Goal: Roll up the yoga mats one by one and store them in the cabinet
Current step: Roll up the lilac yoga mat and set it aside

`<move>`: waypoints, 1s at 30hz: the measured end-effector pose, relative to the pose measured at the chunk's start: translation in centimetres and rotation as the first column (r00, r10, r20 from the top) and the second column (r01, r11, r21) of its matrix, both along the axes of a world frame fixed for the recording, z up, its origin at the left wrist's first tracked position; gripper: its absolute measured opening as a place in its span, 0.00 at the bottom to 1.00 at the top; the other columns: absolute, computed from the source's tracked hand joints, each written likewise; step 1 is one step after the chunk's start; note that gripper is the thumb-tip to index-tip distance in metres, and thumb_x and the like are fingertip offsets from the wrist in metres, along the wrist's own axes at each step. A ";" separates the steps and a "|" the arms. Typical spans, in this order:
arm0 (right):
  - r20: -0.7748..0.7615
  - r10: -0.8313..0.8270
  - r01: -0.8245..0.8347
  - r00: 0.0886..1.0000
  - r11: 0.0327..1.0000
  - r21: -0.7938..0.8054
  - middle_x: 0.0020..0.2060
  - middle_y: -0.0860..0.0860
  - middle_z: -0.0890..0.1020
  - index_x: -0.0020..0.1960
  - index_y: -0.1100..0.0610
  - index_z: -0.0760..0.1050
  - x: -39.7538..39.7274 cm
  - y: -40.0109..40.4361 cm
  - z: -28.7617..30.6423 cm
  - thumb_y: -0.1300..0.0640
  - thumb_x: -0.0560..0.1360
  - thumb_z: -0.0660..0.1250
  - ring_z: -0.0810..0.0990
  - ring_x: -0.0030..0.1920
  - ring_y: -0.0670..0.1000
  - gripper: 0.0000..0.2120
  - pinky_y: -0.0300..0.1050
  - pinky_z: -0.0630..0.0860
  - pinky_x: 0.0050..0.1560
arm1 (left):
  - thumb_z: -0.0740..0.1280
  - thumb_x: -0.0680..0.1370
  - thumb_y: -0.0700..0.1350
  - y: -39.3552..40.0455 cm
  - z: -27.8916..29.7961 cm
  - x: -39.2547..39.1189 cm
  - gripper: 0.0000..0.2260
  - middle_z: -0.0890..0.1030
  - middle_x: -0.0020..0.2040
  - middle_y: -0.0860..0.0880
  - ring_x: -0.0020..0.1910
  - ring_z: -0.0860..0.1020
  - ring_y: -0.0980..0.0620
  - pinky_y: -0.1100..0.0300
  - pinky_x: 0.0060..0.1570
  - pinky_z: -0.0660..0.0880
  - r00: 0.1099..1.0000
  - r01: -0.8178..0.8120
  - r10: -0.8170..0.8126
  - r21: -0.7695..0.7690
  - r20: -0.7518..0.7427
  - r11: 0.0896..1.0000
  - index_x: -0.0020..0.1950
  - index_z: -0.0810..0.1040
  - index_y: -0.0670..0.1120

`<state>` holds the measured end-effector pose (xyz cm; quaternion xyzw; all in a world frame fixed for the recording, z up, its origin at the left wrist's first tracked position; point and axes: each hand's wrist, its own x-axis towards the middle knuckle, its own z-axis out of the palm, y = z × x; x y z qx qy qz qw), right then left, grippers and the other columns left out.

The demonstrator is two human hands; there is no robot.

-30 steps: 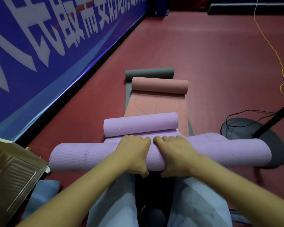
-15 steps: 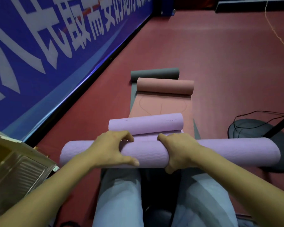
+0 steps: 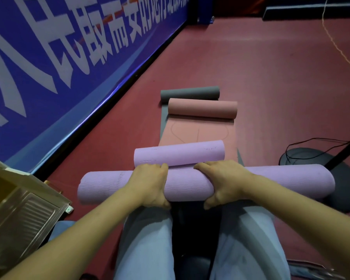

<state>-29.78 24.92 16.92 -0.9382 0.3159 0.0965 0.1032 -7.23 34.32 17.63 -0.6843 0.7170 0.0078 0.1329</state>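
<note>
Purple mat roll (image 3: 188, 184) lies crosswise over my knees, my left hand (image 3: 150, 183) and right hand (image 3: 223, 181) both curled around it. Beyond, I see purple (image 3: 179, 155), pink (image 3: 202, 108) and grey (image 3: 190, 93) rolls on dark red floor (image 3: 261, 67) beside a blue banner wall (image 3: 59, 57).

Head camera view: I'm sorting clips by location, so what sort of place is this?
Probably an indoor sports hall or gym. A dark red sports floor runs beside a blue banner barrier printed with large white characters, and several partly rolled yoga mats lie in a row on it.
</note>
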 end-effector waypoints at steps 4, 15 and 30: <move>-0.107 -0.064 0.066 0.992 0.998 0.019 0.61 0.43 0.78 0.70 0.41 0.60 -4.0 -1.2 1.2 0.30 0.53 0.76 0.79 0.59 0.53 0.50 0.48 0.75 0.52 | 0.76 0.61 0.65 -0.5 -0.2 -0.1 0.30 0.80 0.48 0.51 0.41 0.73 0.46 0.54 0.39 0.69 0.997 -0.029 0.031 0.036 -0.072 0.999 0.50 0.68 0.49; -0.190 -0.104 0.116 0.976 0.992 0.049 0.46 0.47 0.80 0.55 0.45 0.67 -6.8 2.4 2.5 0.36 0.54 0.73 0.79 0.45 0.54 0.34 0.49 0.78 0.43 | 0.71 0.58 0.71 2.1 2.0 -1.9 0.29 0.80 0.39 0.51 0.36 0.75 0.46 0.54 0.36 0.69 0.996 0.089 -0.091 0.147 0.012 0.985 0.44 0.74 0.50; -0.221 -0.171 0.201 0.960 0.972 0.122 0.48 0.40 0.77 0.57 0.42 0.67 -8.6 7.6 3.1 0.34 0.55 0.70 0.78 0.49 0.47 0.33 0.46 0.75 0.47 | 0.71 0.57 0.72 5.4 1.0 -3.3 0.30 0.75 0.38 0.51 0.36 0.73 0.45 0.53 0.36 0.66 0.990 0.114 -0.091 0.230 -0.110 0.967 0.43 0.68 0.51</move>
